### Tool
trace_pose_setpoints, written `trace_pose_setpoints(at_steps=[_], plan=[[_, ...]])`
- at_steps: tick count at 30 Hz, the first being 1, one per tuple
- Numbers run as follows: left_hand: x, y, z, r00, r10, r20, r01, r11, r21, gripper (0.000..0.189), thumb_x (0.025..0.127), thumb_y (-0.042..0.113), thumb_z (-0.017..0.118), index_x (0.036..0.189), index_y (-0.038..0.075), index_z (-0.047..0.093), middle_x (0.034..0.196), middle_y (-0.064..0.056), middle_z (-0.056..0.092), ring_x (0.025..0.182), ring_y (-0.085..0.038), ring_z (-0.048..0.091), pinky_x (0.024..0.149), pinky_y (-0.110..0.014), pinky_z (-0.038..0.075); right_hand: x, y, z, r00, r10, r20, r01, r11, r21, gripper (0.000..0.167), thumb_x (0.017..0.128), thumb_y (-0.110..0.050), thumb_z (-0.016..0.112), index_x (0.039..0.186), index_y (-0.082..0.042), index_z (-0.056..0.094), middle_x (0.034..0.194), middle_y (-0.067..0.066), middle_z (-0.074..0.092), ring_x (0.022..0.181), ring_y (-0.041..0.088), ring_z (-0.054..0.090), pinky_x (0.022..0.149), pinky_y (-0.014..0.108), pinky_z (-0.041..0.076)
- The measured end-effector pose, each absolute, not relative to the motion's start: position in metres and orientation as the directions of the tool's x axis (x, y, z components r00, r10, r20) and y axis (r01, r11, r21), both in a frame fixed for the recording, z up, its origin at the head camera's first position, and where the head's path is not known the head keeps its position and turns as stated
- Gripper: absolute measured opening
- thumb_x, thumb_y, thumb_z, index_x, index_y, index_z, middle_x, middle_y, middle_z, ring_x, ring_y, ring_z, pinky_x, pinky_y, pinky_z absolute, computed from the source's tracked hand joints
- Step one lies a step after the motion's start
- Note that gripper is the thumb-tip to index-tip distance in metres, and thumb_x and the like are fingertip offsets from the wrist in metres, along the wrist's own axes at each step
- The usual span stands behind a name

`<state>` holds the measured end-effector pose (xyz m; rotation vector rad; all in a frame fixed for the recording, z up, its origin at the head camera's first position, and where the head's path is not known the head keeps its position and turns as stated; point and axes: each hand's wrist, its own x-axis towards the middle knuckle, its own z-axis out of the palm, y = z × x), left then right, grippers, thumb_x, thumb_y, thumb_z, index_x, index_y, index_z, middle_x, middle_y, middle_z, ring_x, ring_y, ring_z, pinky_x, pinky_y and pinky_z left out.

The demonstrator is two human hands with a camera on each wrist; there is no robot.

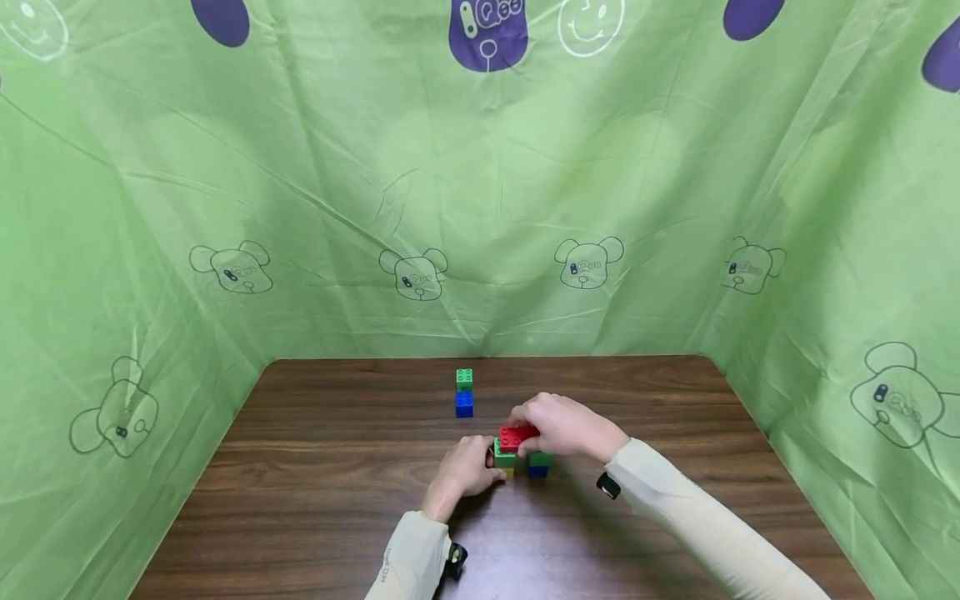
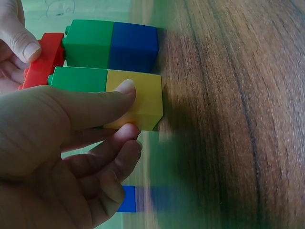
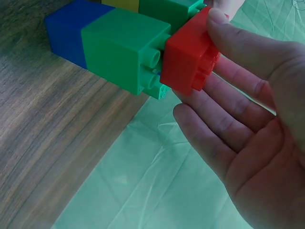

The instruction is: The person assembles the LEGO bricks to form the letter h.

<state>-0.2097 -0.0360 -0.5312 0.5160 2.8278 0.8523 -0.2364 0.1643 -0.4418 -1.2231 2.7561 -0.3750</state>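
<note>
My left hand (image 1: 467, 468) grips a yellow brick (image 2: 145, 102) between thumb and fingers. On that yellow brick sits a green brick (image 2: 81, 78). Beside this stack stands another, a green brick (image 3: 124, 52) on a blue brick (image 2: 135, 46). My right hand (image 1: 561, 425) pinches a red brick (image 1: 514, 438) between its thumb and fingers. In the wrist views the red brick lies across the tops of both stacks, at their studs. Whether it is pressed fully down on them I cannot tell. Fingers hide part of the yellow brick.
Farther back on the wooden table (image 1: 330, 475) stands a separate stack, a green brick (image 1: 464, 379) and a blue brick (image 1: 464, 406). Green printed cloth (image 1: 495, 317) hangs behind the table and along both sides.
</note>
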Motion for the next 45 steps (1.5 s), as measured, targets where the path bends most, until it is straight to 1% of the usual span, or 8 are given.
trace_pose_setpoints(at_steps=[4,11,13,19,26,31,36,45], plan=[[-0.21,-0.034,-0.531,-0.93,0.366,-0.034,0.289,0.784,0.549,0.03,0.08,0.023,0.086,0.077,0.014,0.057,0.065,0.007,0.05,0.057,-0.008,0.044,0.053,-0.028,0.037,-0.236,0.165,-0.442,-0.672,-0.74,0.004,-0.712,0.645,-0.28,0.026,0.084,-0.03,0.084,0.103,-0.016,0.073,0.091,-0.008,0.073,0.073,0.001,0.06,0.069,0.024,0.053],[-0.211,-0.029,-0.53,-0.932,0.357,-0.066,0.257,0.776,0.576,0.026,0.081,0.025,0.086,0.091,0.012,0.067,0.068,0.006,0.054,0.06,-0.01,0.048,0.056,-0.029,0.04,-0.237,0.166,-0.445,-0.662,-0.749,0.008,-0.721,0.634,-0.281,0.025,0.084,-0.025,0.084,0.104,-0.015,0.074,0.092,-0.007,0.073,0.075,0.0,0.061,0.069,0.022,0.053],[-0.211,-0.028,-0.531,-0.933,0.352,-0.073,0.251,0.782,0.571,0.026,0.081,0.026,0.086,0.093,0.012,0.067,0.068,0.006,0.054,0.06,-0.01,0.048,0.056,-0.029,0.04,-0.237,0.166,-0.445,-0.656,-0.754,0.014,-0.726,0.626,-0.284,0.025,0.084,-0.023,0.085,0.104,-0.014,0.073,0.092,-0.006,0.073,0.075,0.001,0.062,0.069,0.022,0.053],[-0.212,-0.028,-0.533,-0.931,0.362,-0.047,0.273,0.776,0.568,0.028,0.08,0.028,0.087,0.088,0.013,0.065,0.067,0.006,0.053,0.059,-0.009,0.047,0.054,-0.028,0.039,-0.236,0.168,-0.444,-0.654,-0.756,0.012,-0.726,0.623,-0.292,0.025,0.082,-0.021,0.086,0.102,-0.015,0.073,0.091,-0.007,0.073,0.074,0.002,0.061,0.068,0.021,0.052],[-0.214,-0.029,-0.535,-0.928,0.371,-0.036,0.284,0.767,0.575,0.028,0.082,0.027,0.085,0.081,0.015,0.06,0.066,0.007,0.051,0.057,-0.007,0.045,0.053,-0.026,0.037,-0.237,0.166,-0.444,-0.664,-0.747,0.027,-0.715,0.624,-0.315,0.023,0.082,-0.024,0.086,0.099,-0.015,0.074,0.086,-0.008,0.072,0.068,-0.002,0.059,0.066,0.021,0.052],[-0.216,-0.03,-0.533,-0.924,0.381,-0.034,0.291,0.758,0.584,0.027,0.082,0.025,0.086,0.084,0.013,0.062,0.066,0.006,0.052,0.057,-0.008,0.046,0.053,-0.025,0.038,-0.236,0.164,-0.443,-0.676,-0.737,0.032,-0.709,0.637,-0.301,0.022,0.082,-0.026,0.086,0.095,-0.016,0.073,0.083,-0.009,0.071,0.065,-0.002,0.056,0.063,0.02,0.051],[-0.218,-0.031,-0.532,-0.92,0.39,-0.025,0.301,0.749,0.59,0.026,0.081,0.024,0.086,0.086,0.011,0.064,0.066,0.006,0.052,0.057,-0.008,0.047,0.053,-0.025,0.038,-0.233,0.162,-0.441,-0.688,-0.723,0.058,-0.703,0.645,-0.299,0.02,0.081,-0.026,0.087,0.087,-0.014,0.071,0.075,-0.01,0.068,0.06,0.0,0.054,0.059,0.021,0.049],[-0.213,-0.027,-0.531,-0.932,0.36,-0.048,0.279,0.794,0.54,0.025,0.078,0.026,0.087,0.081,0.013,0.065,0.063,0.006,0.053,0.056,-0.011,0.049,0.053,-0.031,0.039,-0.224,0.164,-0.446,-0.67,-0.737,0.093,-0.73,0.63,-0.265,0.022,0.082,-0.026,0.085,0.082,-0.013,0.067,0.067,-0.011,0.058,0.057,0.001,0.045,0.054,0.019,0.042]])
